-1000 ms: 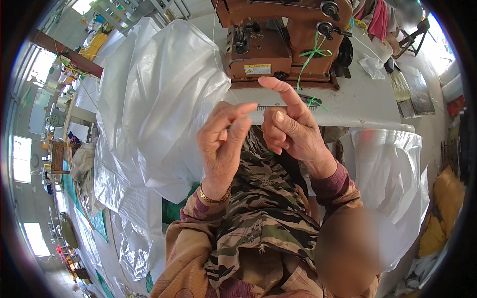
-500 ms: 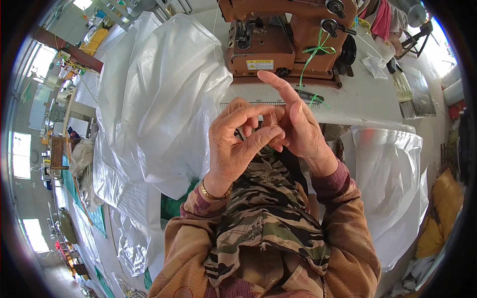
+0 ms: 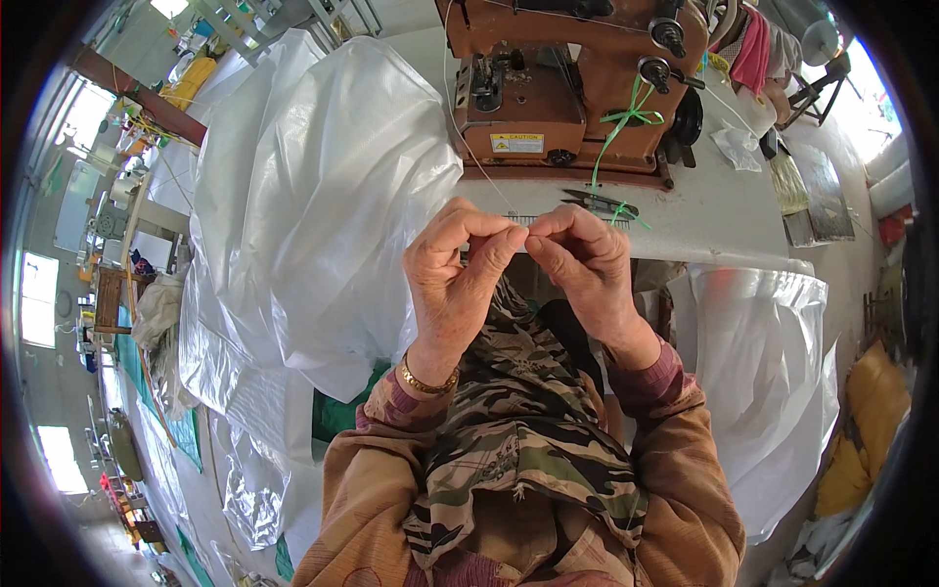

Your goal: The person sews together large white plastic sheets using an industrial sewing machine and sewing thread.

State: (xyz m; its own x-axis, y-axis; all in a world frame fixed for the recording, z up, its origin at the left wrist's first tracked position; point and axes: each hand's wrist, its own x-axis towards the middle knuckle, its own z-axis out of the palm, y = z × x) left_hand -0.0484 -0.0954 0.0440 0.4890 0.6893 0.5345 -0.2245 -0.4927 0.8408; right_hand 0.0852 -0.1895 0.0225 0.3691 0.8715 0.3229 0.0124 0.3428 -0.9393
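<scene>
Where the bench (image 3: 724, 210) runs across the top of the view, we see a great heap of white woven sacking (image 3: 313, 196) piled on its left end and spilling off the edge, likely kept there so it can feed toward the brown sewing machine (image 3: 577, 88) standing behind. Another fold of sacking (image 3: 773, 391) hangs off the right side. A green cord (image 3: 621, 122) is tied round the machine, and snips (image 3: 599, 204) lie on the bench just before it, close to reach. We hold both hands up in front of the machine: the left hand (image 3: 452, 284) and right hand (image 3: 587, 269) meet fingertip to fingertip, each pinching a fine pale thread (image 3: 489, 176) that rises toward the machine, held taut between them so the tiny end can be worked.
</scene>
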